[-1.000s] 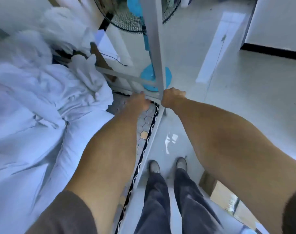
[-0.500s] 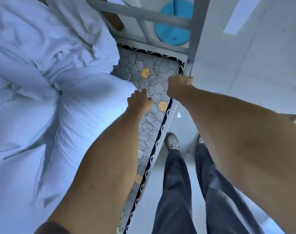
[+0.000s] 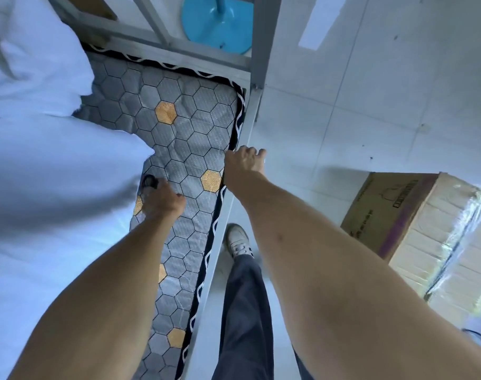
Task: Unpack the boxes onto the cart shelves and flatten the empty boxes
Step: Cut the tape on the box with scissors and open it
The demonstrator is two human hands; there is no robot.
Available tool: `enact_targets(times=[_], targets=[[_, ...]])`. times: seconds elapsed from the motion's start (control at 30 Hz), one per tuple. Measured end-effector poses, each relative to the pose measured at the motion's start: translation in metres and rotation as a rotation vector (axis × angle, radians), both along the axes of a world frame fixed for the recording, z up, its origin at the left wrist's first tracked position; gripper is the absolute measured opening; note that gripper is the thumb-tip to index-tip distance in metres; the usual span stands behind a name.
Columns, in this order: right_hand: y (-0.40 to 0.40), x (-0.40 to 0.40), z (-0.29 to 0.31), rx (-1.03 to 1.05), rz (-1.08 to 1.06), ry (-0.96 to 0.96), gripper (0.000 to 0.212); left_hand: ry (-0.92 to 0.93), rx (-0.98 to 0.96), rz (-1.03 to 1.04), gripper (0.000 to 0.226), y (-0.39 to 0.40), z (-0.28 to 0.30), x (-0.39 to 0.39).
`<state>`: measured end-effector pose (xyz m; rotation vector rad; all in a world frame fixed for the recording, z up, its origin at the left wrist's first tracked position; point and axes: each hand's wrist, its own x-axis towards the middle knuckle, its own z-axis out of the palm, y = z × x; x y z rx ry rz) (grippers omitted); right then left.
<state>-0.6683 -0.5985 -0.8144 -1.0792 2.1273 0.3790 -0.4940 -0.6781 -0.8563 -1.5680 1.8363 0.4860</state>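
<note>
A sealed cardboard box, taped over its top, stands on the floor at the right. My right hand sits at the side of the hexagon-patterned mattress, its fingers curled over the grey metal bed rail. Further left, my left hand is down on the mattress with curled fingers holding a small dark round object next to the white bedding. No cart is in view.
The bed's grey corner post and end rails rise ahead. Behind them stands a blue fan base. Pale tiled floor stretches to the right. My legs and a white shoe are beside the bed.
Both hands have moved back along the bed, away from the corner post. My left hand now holds the dark round object. The cardboard box has come into view at the right.
</note>
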Motion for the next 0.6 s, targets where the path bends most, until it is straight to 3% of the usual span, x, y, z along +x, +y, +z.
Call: enact_targets(times=[0.23,0.6], targets=[[-0.012,0.004,-0.026,-0.031,-0.046,0.037,0.043,0.025,-0.068,0.16,0.075,-0.015,-0.023,0.002],[-0.002,-0.007,-0.052,-0.001,-0.189,0.076,0.041,-0.058,-0.15,0.002,0.064,-0.027,-0.036,-0.024]])
